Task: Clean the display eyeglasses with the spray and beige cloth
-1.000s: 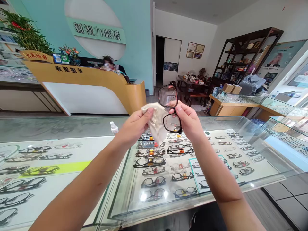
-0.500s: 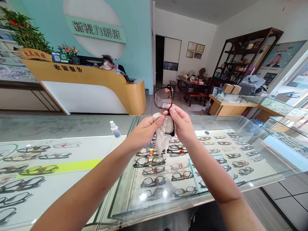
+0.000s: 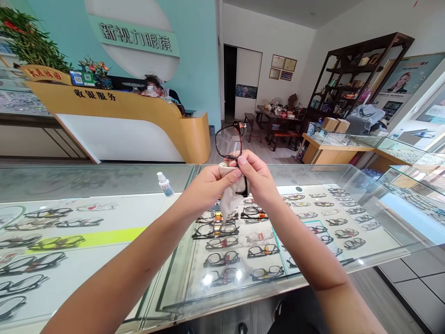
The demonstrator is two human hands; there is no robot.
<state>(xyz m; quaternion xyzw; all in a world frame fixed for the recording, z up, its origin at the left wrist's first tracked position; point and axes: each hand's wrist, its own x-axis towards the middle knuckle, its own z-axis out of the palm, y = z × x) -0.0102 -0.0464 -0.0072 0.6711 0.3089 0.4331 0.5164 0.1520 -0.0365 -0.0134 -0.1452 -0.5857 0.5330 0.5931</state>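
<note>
A pair of dark tortoiseshell eyeglasses (image 3: 218, 144) is held up on end over the glass display case, one lens above my fingers and the other below. My right hand (image 3: 257, 178) is closed on the frame near its bridge. In my left hand (image 3: 208, 186) a pale cleaning cloth (image 3: 229, 202) is pinched around the lower lens, with the thumb pressed over it. The cloth hangs down and covers most of that lens. My two hands touch at the fingertips.
A white spray bottle (image 3: 164, 184) stands on the glass top to the left. Beneath the glass of the display case (image 3: 250, 299) lie rows of eyeglasses. Beyond is a wooden counter (image 3: 194, 139) with a person (image 3: 174, 96) behind it. Shelves (image 3: 361, 69) stand at the back right.
The eyeglasses have shifted slightly left and turned a little, with both hands moving along. The cloth now wraps more of the lower lens. The view has tilted slightly.
</note>
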